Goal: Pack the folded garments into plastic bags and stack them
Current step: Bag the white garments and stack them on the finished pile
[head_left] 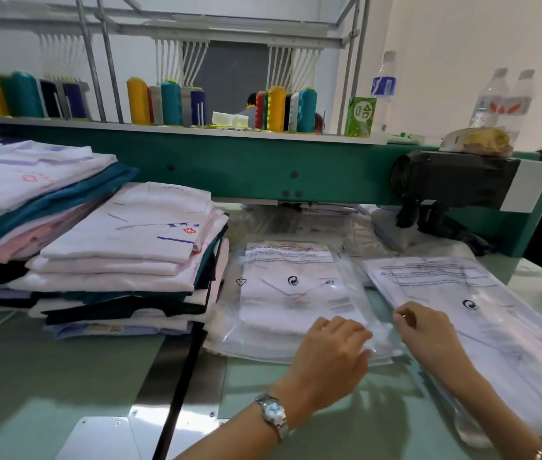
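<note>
the bagged garment (pixel 293 303), a folded white one inside a clear plastic bag, lies just right of the folded stack (pixel 123 254). the left hand (pixel 329 356) presses its near right corner, fingers together and flat; the right hand (pixel 425 336) pinches the bag's loose edge. best to smooth out air and fold the flap squarely. right of it, more filled bags (pixel 482 310) lie overlapping.

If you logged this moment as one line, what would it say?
step: bagging | left hand: on bagged garment | right hand: pinching bag edge | unbagged stack: left | bagged pile: right
</note>
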A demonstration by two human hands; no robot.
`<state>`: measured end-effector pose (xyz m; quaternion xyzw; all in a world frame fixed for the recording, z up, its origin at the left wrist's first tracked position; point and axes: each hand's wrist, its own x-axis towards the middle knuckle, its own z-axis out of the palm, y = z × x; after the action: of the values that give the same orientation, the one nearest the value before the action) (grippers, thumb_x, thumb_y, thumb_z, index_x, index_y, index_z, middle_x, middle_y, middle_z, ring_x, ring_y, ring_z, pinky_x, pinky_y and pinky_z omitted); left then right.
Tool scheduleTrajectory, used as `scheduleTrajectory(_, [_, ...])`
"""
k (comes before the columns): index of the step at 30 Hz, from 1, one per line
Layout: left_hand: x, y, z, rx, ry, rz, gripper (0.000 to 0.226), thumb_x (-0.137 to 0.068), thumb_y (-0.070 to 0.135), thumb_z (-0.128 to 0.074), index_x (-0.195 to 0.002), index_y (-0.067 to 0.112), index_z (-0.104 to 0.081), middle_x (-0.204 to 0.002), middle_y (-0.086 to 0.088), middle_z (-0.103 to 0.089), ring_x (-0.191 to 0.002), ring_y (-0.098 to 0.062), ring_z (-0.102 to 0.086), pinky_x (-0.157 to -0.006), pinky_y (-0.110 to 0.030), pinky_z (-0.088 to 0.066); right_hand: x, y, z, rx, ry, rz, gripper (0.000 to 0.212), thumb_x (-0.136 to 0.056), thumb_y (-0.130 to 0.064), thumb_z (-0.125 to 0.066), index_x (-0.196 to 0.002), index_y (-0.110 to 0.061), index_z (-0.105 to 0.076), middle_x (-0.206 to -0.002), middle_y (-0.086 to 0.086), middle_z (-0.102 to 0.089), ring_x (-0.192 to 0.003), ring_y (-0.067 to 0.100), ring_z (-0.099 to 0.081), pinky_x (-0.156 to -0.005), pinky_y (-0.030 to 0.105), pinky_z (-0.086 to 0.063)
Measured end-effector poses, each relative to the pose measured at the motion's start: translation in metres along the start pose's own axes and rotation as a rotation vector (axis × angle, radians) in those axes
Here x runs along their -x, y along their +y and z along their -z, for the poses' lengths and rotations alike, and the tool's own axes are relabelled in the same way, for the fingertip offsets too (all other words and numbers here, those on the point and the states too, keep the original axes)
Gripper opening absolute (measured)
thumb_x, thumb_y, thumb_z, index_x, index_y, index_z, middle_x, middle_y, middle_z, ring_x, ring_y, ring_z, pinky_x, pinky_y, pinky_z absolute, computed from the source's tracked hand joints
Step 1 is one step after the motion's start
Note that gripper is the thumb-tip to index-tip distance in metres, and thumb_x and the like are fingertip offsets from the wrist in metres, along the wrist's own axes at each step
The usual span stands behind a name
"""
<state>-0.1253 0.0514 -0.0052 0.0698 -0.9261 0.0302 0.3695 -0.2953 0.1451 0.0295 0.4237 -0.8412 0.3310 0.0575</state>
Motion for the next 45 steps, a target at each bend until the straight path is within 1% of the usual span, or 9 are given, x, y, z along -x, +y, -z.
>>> scheduleTrajectory(4, [-0.013,0.018,-0.022,-0.115,-0.029,-0.086,0.029,-0.085,0.040,-0.060,-0.105,0.020,-0.067,-0.099,0.004,-0.066,-0.086,-0.016,-0.060,-0.074,-0.030,-0.046,0.006,0.006,0.001,-0.159,-0.087,-0.074,0.003,-0.086,-0.011,-0.067,-0.087,-0.010,-0.069,-0.071,0.008,-0.069,-0.070,0.026,-0.065,-0.072,0.037,-0.052])
scheduleTrajectory(8, [-0.024,0.025,-0.035,-0.176,0.058,-0.088,0.019,-0.082,0.036,-0.067,-0.093,0.020,-0.065,-0.087,0.004,-0.062,-0.076,-0.016,-0.053,-0.068,-0.029,-0.040,0.006,0.012,-0.001,-0.356,-0.158,-0.145,0.015,-0.083,-0.002,-0.068,-0.097,-0.006,-0.071,-0.068,0.014,-0.064,-0.058,0.019,-0.055,-0.052,0.019,-0.038])
scheduleTrajectory(13, [-0.030,0.024,-0.041,-0.223,0.149,-0.105,0.010,-0.089,0.025,-0.062,-0.082,0.019,-0.066,-0.079,0.003,-0.060,-0.071,-0.018,-0.050,-0.066,-0.031,-0.036,0.006,0.016,-0.005,-0.397,-0.188,-0.138,0.023,-0.086,0.004,-0.062,-0.105,-0.006,-0.067,-0.068,0.021,-0.061,-0.057,0.018,-0.051,-0.057,0.026,-0.040])
scheduleTrajectory(18, [-0.029,0.016,-0.036,-0.247,0.183,-0.141,0.021,-0.089,0.018,-0.059,-0.068,0.020,-0.059,-0.073,0.003,-0.054,-0.068,-0.019,-0.047,-0.060,-0.032,-0.033,0.003,0.021,-0.011,-0.403,-0.154,-0.157,0.024,-0.086,0.007,-0.058,-0.104,-0.008,-0.064,-0.052,0.000,-0.046,-0.040,0.004,-0.038,-0.043,0.014,-0.031])
scheduleTrajectory(23, [-0.015,-0.003,-0.023,-0.227,0.188,-0.178,0.019,-0.086,0.015,-0.058,-0.068,0.020,-0.061,-0.073,0.004,-0.055,-0.069,-0.018,-0.047,-0.057,-0.031,-0.035,0.003,0.022,-0.014,-0.438,-0.119,-0.187,0.021,-0.085,0.005,-0.060,-0.097,-0.012,-0.064,-0.052,-0.002,-0.052,-0.036,0.001,-0.042,-0.039,0.014,-0.032])
scheduleTrajectory(26, [-0.004,-0.014,-0.014,-0.234,0.195,-0.177,0.021,-0.089,0.016,-0.056,-0.069,0.020,-0.061,-0.074,0.004,-0.056,-0.069,-0.018,-0.048,-0.056,-0.031,-0.036,0.004,0.022,-0.014,-0.446,-0.126,-0.183,0.019,-0.085,0.004,-0.061,-0.094,-0.013,-0.063,-0.054,0.003,-0.052,-0.041,0.008,-0.042,-0.044,0.023,-0.035])
scheduleTrajectory(29, [0.008,-0.023,-0.002,-0.251,0.182,-0.180,0.018,-0.088,0.018,-0.058,-0.071,0.020,-0.062,-0.075,0.005,-0.057,-0.068,-0.018,-0.049,-0.055,-0.031,-0.038,0.004,0.020,-0.014,-0.451,-0.130,-0.175,0.017,-0.085,0.004,-0.060,-0.092,-0.011,-0.063,-0.054,0.003,-0.050,-0.048,0.013,-0.043,-0.051,0.025,-0.035])
scheduleTrajectory(34, [0.022,-0.037,0.017,-0.237,0.158,-0.141,0.011,-0.083,0.019,-0.062,-0.072,0.020,-0.063,-0.077,0.006,-0.058,-0.069,-0.017,-0.049,-0.053,-0.031,-0.039,0.004,0.020,-0.017,-0.446,-0.102,-0.192,0.015,-0.085,0.006,-0.060,-0.094,-0.006,-0.063,-0.067,0.013,-0.057,-0.056,0.019,-0.048,-0.055,0.027,-0.036])
scheduleTrajectory(45, [0.072,-0.085,0.059,-0.263,0.115,-0.174,0.008,-0.083,0.019,-0.065,-0.075,0.020,-0.064,-0.080,0.007,-0.059,-0.067,-0.014,-0.049,-0.049,-0.029,-0.041,0.002,0.025,-0.028,-0.364,-0.110,-0.233,0.019,-0.085,0.008,-0.055,-0.092,-0.008,-0.062,-0.073,0.013,-0.059,-0.059,0.023,-0.050,-0.054,0.027,-0.036])
